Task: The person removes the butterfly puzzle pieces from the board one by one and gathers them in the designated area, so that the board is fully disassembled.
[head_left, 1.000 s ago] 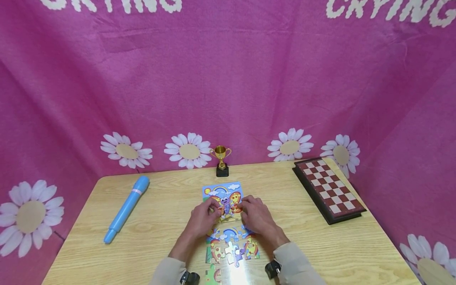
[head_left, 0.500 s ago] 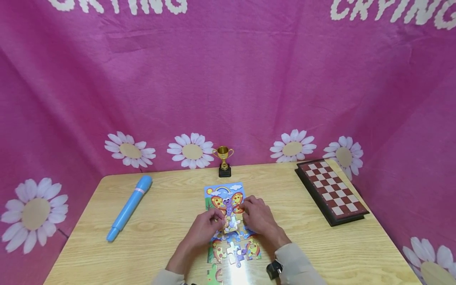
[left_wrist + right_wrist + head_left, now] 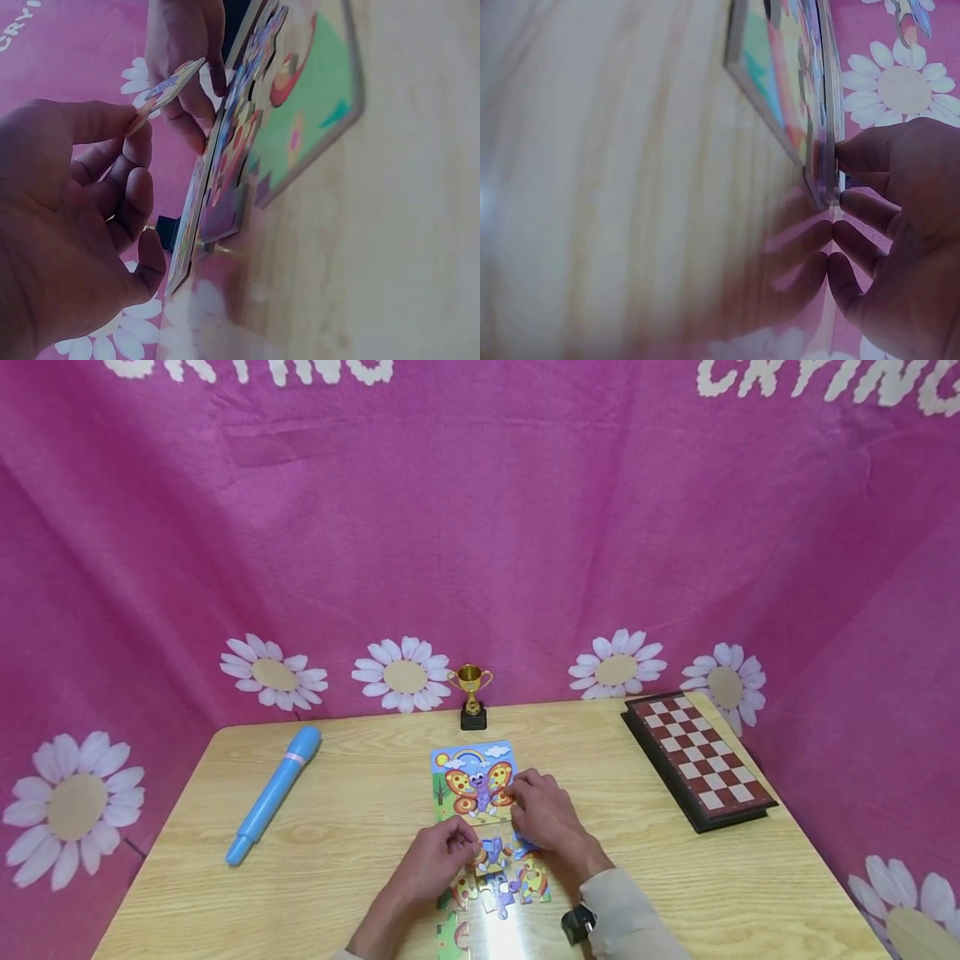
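Note:
My left hand [image 3: 433, 860] pinches a jigsaw piece [image 3: 166, 90] between thumb and index finger. The piece is tilted and raised above the other pieces; purple and white show on its face. Beyond it lies a butterfly picture board [image 3: 468, 770], flat on the table. My right hand [image 3: 545, 810] rests at the board's right edge, with loosely bent fingers touching the board and table in the right wrist view. Below the board are several jigsaw pieces [image 3: 533, 882], partly joined, some hidden under my hands. A green corner piece [image 3: 452, 937] lies nearest me.
A small gold trophy [image 3: 472, 697] stands behind the board. To the left lies a light blue tube-shaped thing [image 3: 272, 795], and a folded chessboard box [image 3: 699, 760] sits on the right. The wooden table [image 3: 360, 777] ends at a pink curtain [image 3: 480, 527] with daisies.
My left hand has drawn the jigsaw piece from over the picture board toward me, above the loose pieces. The right hand has stayed at the board's edge.

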`<state>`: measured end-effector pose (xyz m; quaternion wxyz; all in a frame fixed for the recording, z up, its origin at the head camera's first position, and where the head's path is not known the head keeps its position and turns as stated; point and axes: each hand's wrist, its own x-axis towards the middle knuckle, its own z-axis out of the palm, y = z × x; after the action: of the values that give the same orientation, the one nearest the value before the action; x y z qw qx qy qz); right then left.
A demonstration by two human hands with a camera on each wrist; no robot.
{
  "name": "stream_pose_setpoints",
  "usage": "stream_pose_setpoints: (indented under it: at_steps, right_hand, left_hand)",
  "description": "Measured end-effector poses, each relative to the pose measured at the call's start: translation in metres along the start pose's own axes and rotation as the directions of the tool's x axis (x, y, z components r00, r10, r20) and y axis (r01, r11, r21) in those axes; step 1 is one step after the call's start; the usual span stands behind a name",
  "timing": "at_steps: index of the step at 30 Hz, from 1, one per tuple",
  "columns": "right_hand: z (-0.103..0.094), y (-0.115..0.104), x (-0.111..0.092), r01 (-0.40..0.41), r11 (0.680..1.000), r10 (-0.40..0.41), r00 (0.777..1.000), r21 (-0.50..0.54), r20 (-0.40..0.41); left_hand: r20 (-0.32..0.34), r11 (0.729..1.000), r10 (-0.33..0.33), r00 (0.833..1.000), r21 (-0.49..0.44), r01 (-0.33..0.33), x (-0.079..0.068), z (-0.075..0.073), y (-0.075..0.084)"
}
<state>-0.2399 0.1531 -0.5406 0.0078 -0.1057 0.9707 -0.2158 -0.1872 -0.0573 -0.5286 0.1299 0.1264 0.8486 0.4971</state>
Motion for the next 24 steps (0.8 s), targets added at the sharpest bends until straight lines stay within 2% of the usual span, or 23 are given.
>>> stream_pose_setpoints:
  at_steps: [6, 18, 21, 24]
  right_hand:
    - [0.0, 0.001, 0.001, -0.001, 1.0, 0.002, 1.0, -0.013, 0.002]
    - [0.001, 0.002, 0.001, 0.003, 1.0, -0.003, 1.0, 0.002, -0.01]
    - [0.001, 0.002, 0.001, -0.001, 1.0, 0.001, 1.0, 0.005, -0.007]
    - [0.001, 0.002, 0.001, -0.005, 1.0, 0.005, 1.0, 0.006, -0.004]
  left_hand:
    - [0.04, 1.0, -0.001, 0.999, 0.017, 0.0, -0.011, 0.004, -0.001]
    - [0.086, 0.99, 0.087, 0.992, 0.1, -0.095, -0.032, 0.015, -0.004]
    - [0.096, 0.98, 0.12, 0.988, 0.147, -0.133, -0.037, 0.018, -0.004]
    - [0.112, 0.966, 0.124, 0.986, 0.214, -0.146, -0.04, 0.019, -0.002]
